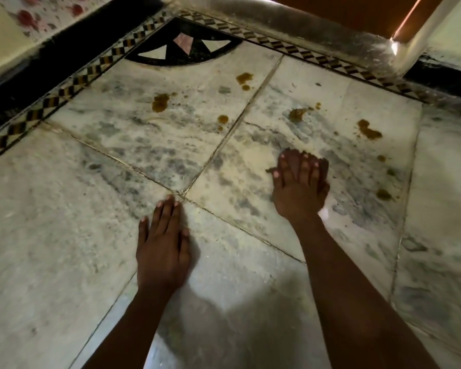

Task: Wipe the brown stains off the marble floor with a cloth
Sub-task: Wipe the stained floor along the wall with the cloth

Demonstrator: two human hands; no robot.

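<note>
Hands flat on stained marble floor

A checkered inlay border of black and tan runs along the far edges. In the far corner sits a black fan-shaped inlay with pale triangles. Beyond, a cream wall carries reddish spots, possibly paint.

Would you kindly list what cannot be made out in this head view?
- Cloth: mostly hidden under the right hand; only blurred edges show, so its size and colour are unclear.
- Floor beneath the left hand: covered, any stain there unseen.
- Stains near the right edge: small and blurred.
</note>
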